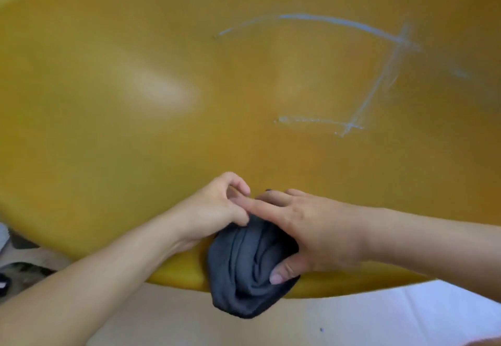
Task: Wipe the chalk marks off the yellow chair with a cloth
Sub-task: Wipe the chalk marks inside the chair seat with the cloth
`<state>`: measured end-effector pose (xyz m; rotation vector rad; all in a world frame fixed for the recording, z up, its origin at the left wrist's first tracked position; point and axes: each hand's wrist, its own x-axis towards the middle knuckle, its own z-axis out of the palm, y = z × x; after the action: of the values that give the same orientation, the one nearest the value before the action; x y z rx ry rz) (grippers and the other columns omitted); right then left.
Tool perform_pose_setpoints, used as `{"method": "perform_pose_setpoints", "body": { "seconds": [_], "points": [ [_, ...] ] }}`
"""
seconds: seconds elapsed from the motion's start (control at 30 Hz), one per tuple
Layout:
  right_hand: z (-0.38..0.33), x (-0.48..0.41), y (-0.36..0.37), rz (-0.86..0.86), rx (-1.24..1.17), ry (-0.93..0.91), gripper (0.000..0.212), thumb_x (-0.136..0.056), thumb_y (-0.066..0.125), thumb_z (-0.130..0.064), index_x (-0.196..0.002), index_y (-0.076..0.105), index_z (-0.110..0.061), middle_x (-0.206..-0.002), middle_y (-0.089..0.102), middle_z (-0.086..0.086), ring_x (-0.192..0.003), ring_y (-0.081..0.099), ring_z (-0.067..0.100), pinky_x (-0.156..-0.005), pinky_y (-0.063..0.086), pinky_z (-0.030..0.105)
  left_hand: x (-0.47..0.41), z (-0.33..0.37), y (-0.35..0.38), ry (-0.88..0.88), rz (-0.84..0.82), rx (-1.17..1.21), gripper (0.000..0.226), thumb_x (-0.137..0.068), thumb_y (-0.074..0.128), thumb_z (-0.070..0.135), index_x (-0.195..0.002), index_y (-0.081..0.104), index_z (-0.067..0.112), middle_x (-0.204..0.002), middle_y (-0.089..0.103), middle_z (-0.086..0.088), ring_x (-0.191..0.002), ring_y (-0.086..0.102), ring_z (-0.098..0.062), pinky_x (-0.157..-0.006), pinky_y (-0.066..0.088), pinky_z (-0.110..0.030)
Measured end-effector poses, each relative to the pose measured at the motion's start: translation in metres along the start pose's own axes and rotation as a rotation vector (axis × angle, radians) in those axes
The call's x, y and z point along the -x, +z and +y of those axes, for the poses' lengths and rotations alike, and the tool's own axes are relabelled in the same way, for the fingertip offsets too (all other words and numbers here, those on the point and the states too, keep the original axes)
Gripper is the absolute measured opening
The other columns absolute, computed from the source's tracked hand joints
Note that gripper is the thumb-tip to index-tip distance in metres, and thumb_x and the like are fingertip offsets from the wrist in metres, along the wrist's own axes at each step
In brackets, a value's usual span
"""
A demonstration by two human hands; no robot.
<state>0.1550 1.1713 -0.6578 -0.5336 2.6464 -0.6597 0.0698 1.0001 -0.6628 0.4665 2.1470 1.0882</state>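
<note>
The yellow chair fills most of the view, its seat close under the camera. White chalk marks run across its right half: a long arc at the top, a slanted line down the right side and a short line below. A bunched dark grey cloth hangs over the seat's front edge. My right hand holds it, thumb curled under the bundle and fingers laid over its top. My left hand pinches the cloth's upper edge with curled fingers, touching the right hand's fingertips.
A pale floor shows below the seat's front edge. Dark, blurred items lie on the floor at the lower left. A bit of grey-white surface shows at the top left corner.
</note>
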Motion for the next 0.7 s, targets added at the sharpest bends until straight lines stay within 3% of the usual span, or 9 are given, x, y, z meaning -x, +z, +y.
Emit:
{"method": "perform_pose_setpoints", "body": {
  "seconds": [0.07,0.13,0.2,0.27,0.37,0.47,0.53,0.63,0.7],
  "points": [
    [-0.001,-0.003,-0.008,-0.008,0.043,0.014,0.083,-0.077,0.073,-0.049,-0.144,0.025,-0.045,-0.12,0.049,-0.001,-0.102,0.052,0.019,-0.09,0.043,0.031,0.0,0.003,-0.005,0.022,-0.102,-0.084,0.034,-0.064,0.068,0.021,-0.095,0.055,0.021,-0.09,0.066,-0.006,-0.078,0.059,-0.016,-0.08,0.048,-0.038],
    [0.007,-0.003,-0.028,0.082,-0.19,0.097,0.051,-0.079,0.076,-0.038,-0.126,0.059,-0.031,-0.101,0.065,0.007,-0.089,0.061,0.023,-0.08,0.049,0.038,0.0,0.008,-0.01,0.106,-0.141,-0.109,0.026,-0.082,0.068,0.033,-0.104,0.057,0.024,-0.104,0.068,0.0,-0.092,0.063,-0.013,-0.088,0.049,-0.031],
    [0.015,0.0,-0.049,0.195,-0.5,0.145,0.021,-0.084,0.073,-0.025,-0.101,0.073,-0.013,-0.091,0.072,0.014,-0.081,0.067,0.026,-0.075,0.053,0.041,-0.002,0.009,-0.014,0.159,-0.226,-0.032,0.039,-0.082,0.065,0.046,-0.116,0.054,0.033,-0.12,0.06,0.01,-0.105,0.059,-0.001,-0.088,0.05,-0.019],
    [0.021,0.004,-0.065,0.248,-0.734,0.159,0.021,-0.088,0.067,-0.017,-0.092,0.072,0.002,-0.088,0.073,0.018,-0.075,0.069,0.027,-0.068,0.057,0.037,-0.006,0.01,-0.012,0.209,-0.307,-0.027,0.059,-0.074,0.073,0.045,-0.126,0.045,0.04,-0.126,0.057,0.017,-0.114,0.055,0.002,-0.098,0.046,-0.024],
    [0.025,0.007,-0.084,0.341,-0.951,0.138,0.026,-0.089,0.062,-0.015,-0.093,0.068,0.01,-0.088,0.071,0.024,-0.074,0.068,0.032,-0.068,0.058,0.037,-0.015,0.014,-0.013,0.281,-0.211,0.048,0.069,-0.067,0.08,0.027,-0.127,0.045,0.037,-0.121,0.065,0.004,-0.113,0.061,-0.015,-0.098,0.048,-0.04],
    [0.032,0.009,-0.107,0.554,-0.842,0.109,0.024,-0.084,0.066,-0.021,-0.095,0.073,-0.001,-0.096,0.069,0.027,-0.082,0.067,0.032,-0.081,0.055,0.046,-0.021,0.031,-0.038,0.337,-0.066,0.241,0.05,-0.068,0.078,0.018,-0.114,0.06,0.02,-0.105,0.072,-0.006,-0.093,0.069,-0.021,-0.075,0.055,-0.028],
    [0.041,0.014,-0.126,0.621,-0.744,0.121,0.022,-0.079,0.069,-0.024,-0.092,0.075,-0.008,-0.093,0.071,0.024,-0.077,0.066,0.027,-0.075,0.055,0.041,-0.025,0.039,-0.064,0.334,0.091,0.322,0.028,-0.069,0.073,0.023,-0.096,0.07,0.016,-0.09,0.071,-0.007,-0.074,0.066,-0.019,-0.059,0.049,-0.023],
    [0.051,0.021,-0.147,0.49,-0.644,0.215,0.027,-0.073,0.073,-0.027,-0.093,0.075,-0.009,-0.087,0.073,0.018,-0.07,0.067,0.026,-0.062,0.054,0.034,-0.036,0.046,-0.1,0.192,0.318,0.424,0.015,-0.077,0.073,0.027,-0.086,0.069,0.015,-0.084,0.054,-0.011,-0.066,0.045,-0.021,-0.055,0.029,-0.027],
    [0.055,0.019,-0.151,0.408,-0.596,0.255,0.025,-0.07,0.075,-0.025,-0.088,0.075,-0.007,-0.087,0.072,0.02,-0.07,0.066,0.03,-0.064,0.054,0.038,-0.042,0.055,-0.119,0.133,0.441,0.314,0.008,-0.088,0.063,0.023,-0.084,0.063,0.016,-0.076,0.05,-0.009,-0.052,0.042,-0.015,-0.049,0.027,-0.023]
  ]
}}
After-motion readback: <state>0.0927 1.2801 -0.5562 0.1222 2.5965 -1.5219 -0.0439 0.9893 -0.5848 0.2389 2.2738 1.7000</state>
